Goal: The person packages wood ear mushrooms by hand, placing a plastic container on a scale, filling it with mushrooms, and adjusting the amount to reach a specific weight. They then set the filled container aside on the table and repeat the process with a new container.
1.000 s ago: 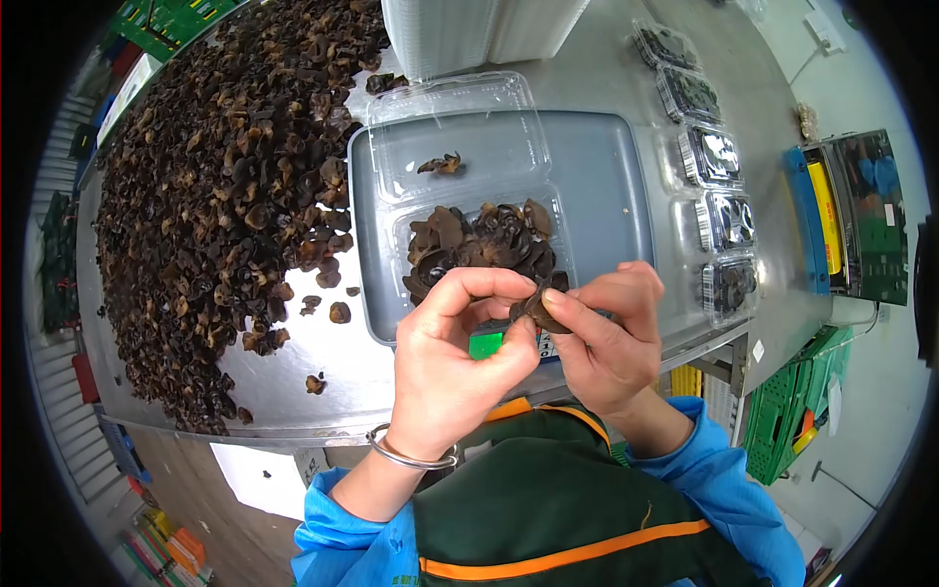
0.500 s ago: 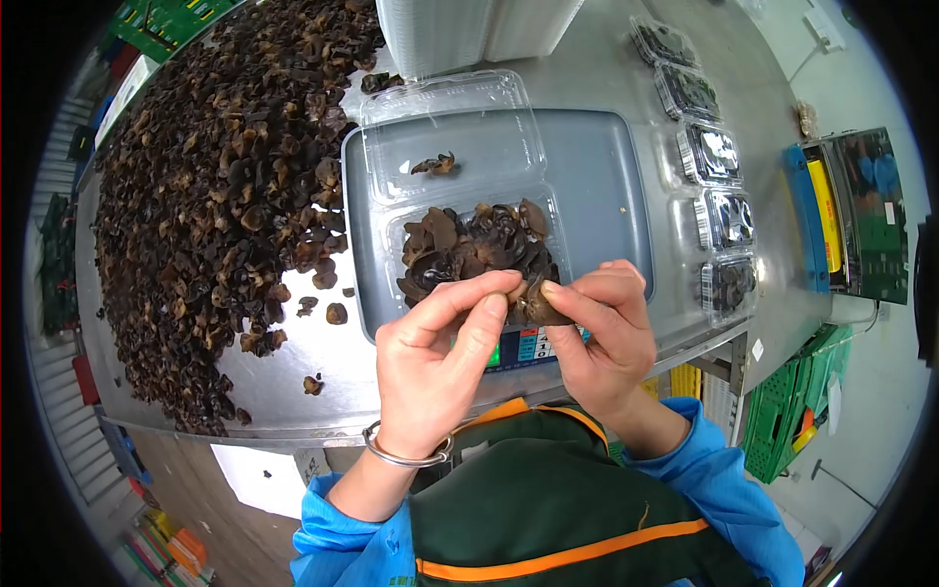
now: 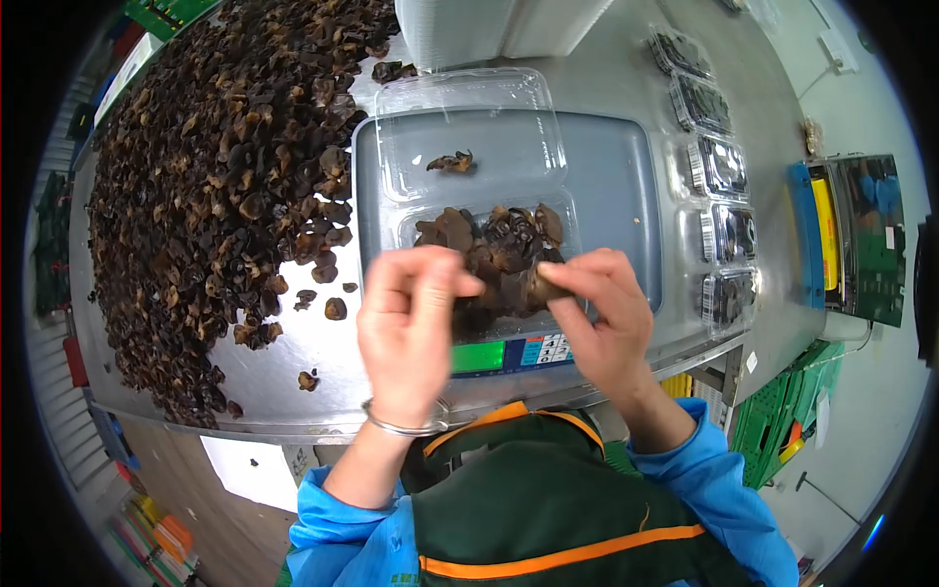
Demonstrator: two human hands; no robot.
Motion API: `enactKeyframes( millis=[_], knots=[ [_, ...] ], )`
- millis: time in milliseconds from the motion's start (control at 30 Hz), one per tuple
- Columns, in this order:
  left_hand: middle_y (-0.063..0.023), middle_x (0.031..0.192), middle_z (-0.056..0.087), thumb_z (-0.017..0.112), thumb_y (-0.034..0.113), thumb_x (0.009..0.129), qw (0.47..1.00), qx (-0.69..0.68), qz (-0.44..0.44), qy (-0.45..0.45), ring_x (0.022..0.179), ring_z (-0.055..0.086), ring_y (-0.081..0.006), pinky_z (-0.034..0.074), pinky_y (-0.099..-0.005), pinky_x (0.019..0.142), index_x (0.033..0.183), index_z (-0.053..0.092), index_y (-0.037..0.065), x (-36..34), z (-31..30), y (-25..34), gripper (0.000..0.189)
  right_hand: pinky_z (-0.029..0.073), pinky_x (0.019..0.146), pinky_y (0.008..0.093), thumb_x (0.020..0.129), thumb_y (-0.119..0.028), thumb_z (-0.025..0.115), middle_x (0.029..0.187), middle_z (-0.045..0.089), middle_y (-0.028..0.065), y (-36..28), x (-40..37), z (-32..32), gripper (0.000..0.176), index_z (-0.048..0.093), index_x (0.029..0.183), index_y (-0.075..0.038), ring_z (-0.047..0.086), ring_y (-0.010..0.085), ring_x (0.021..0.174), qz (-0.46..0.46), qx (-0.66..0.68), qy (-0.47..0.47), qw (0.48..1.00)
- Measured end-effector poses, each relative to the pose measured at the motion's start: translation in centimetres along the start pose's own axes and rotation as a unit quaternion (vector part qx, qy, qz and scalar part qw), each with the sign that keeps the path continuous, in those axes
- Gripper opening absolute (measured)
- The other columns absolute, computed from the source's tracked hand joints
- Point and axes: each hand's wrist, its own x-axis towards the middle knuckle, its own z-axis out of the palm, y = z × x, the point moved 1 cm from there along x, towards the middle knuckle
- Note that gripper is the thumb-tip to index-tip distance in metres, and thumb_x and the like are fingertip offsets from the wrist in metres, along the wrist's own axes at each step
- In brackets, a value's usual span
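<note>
My right hand (image 3: 606, 311) pinches a brown wood ear mushroom (image 3: 544, 290) between thumb and index finger, above the near right part of an open clear plastic punnet (image 3: 403, 227). To the left, my left hand (image 3: 409, 318) is blurred by motion, its thumb and fingers drawn together; whatever may be between them cannot be made out. A heap of dark wood ear mushrooms (image 3: 509, 245) fills the punnet. One small piece (image 3: 452, 162) lies on the opened lid (image 3: 469, 98). Beneath is a grey weighing scale (image 3: 621, 196) with a green display (image 3: 477, 357).
A large pile of loose wood ear mushrooms (image 3: 225, 176) covers the left of the steel table (image 3: 284, 391). Stacked clear punnets (image 3: 460, 34) stand at the back. Several filled, closed punnets (image 3: 729, 233) line the right side, near a blue and yellow device (image 3: 822, 235).
My left hand has moved left, away from my right hand, where both had been fingering the mushroom together. The right hand still holds its piece. The view has shifted slightly.
</note>
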Motion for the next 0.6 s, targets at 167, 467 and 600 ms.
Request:
enactKeyframes(
  millis=[167, 467, 600],
  knots=[
    [0.0031, 0.059, 0.037, 0.040, 0.024, 0.098, 0.983, 0.084, 0.053, 0.155, 0.053, 0.033, -0.0063, 0.030, -0.0217, 0.048, 0.082, 0.046, 0.006, 0.6, -6.9, -0.3, 0.025, 0.033, 0.084, 0.0350, 0.075, -0.015, 0.067, 0.099, 0.052, 0.0072, 0.0, 5.0, -0.2, 0.039, 0.059, 0.112, -0.009, 0.047, 0.0234, 0.095, 0.022, -0.119, -0.150, 0.981],
    [-0.0065, 0.104, 0.063, 0.060, 0.008, 0.085, 0.913, 0.342, 0.077, 0.211, 0.088, 0.056, -0.0127, 0.044, -0.0275, 0.075, 0.106, 0.063, 0.006, -2.9, -14.2, -1.8, 0.021, 0.033, 0.088, 0.0395, 0.080, -0.021, 0.060, 0.087, 0.060, 0.0100, 3.6, 13.1, 6.2, 0.018, 0.065, 0.093, -0.009, 0.054, 0.0268, 0.089, -0.039, -0.166, -0.199, 0.965],
    [-0.0059, 0.094, 0.060, 0.070, 0.005, 0.069, 0.871, 0.413, 0.254, -0.074, 0.091, 0.052, -0.0217, 0.039, -0.0347, 0.081, 0.100, 0.064, 0.009, -2.3, -7.7, -0.3, 0.031, 0.033, 0.085, 0.0377, 0.074, -0.013, 0.061, 0.083, 0.059, 0.0073, 1.2, 10.1, 1.6, 0.012, 0.065, 0.084, -0.010, 0.054, 0.0252, 0.085, -0.016, -0.016, -0.210, 0.977]
  ],
)
